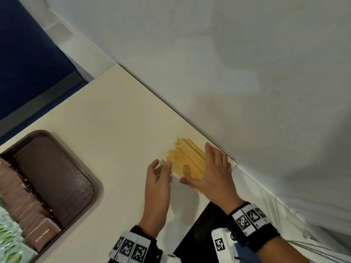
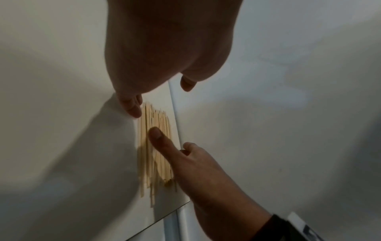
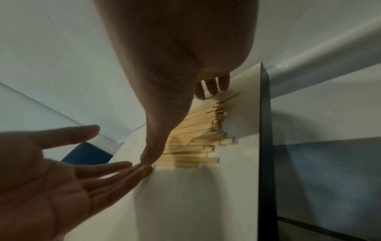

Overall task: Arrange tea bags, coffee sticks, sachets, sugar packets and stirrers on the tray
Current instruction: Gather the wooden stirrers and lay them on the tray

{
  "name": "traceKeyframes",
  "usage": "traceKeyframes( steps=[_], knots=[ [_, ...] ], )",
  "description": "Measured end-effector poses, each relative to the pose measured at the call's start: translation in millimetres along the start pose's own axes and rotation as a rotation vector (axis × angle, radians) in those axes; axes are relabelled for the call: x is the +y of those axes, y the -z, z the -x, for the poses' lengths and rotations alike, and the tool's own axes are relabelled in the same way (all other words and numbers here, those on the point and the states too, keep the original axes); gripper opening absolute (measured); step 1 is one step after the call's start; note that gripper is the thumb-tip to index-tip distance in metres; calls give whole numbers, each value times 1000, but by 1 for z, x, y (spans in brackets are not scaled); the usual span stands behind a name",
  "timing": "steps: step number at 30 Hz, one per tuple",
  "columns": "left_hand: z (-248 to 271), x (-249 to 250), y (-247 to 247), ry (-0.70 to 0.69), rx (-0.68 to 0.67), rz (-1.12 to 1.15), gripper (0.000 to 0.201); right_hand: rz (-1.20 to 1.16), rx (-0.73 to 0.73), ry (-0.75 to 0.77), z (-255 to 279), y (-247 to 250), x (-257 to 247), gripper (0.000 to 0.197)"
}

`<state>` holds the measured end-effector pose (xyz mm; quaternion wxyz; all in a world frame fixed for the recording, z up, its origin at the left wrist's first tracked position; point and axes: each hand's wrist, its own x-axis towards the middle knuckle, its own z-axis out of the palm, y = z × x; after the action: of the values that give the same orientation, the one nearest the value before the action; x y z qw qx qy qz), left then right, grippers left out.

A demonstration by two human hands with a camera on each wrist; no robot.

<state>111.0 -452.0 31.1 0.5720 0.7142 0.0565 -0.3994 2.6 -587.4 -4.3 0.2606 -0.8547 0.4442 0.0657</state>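
1. Far left of both hands: brown tray (image 1: 79,164) on the cream table (image 1: 114,114). Its left part holds rows of brown sachets (image 1: 28,211) with green packets (image 1: 7,242) at the very edge. The right half of the tray, the side nearer my hands, is bare. I read that as the slot kept for the stirrers.
2. Left hand (image 1: 156,192): fingers straight and spread, palm turned toward the pile, gripping nothing. The right wrist view shows its fingertips (image 3: 142,171) down on the table just left of the pile. Looks like it is set up as a stop wall, so the sticks have something to bunch against.
3. Between the hands: wooden stirrers (image 1: 185,158), a loose fanned pile lying flat, ends uneven, close to the table's back edge by the wall. Not on the tray yet.
4. Right hand (image 1: 210,173): flat over the right side of the pile, fingers extended along the sticks, thumb (image 2: 158,138) pressing on top. No curl round anything. My guess: it pins and sweeps the sticks leftward.
5. Risk as I judge it: thin sticks, easy to scatter or slip off the back edge. Square them up before lifting.
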Motion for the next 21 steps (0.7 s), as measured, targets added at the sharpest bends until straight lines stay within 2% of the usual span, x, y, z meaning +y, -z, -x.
traceKeyframes(
  steps=[4, 7, 16, 21],
  knots=[
    [-6, 4, -14, 39, 64, 127, 57, 108, -21, 18, -5, -5, -6, 156],
    [-8, 4, -18, 52, 84, 144, 55, 165, 17, 65, -6, -13, -9, 148],
    [-14, 3, -18, 73, 97, 256, 40, 234, 145, 206, -5, -31, -23, 65],
    [-17, -2, -19, 89, 101, 293, 34, 290, 172, 265, 1, -47, -35, 40]
  ],
)
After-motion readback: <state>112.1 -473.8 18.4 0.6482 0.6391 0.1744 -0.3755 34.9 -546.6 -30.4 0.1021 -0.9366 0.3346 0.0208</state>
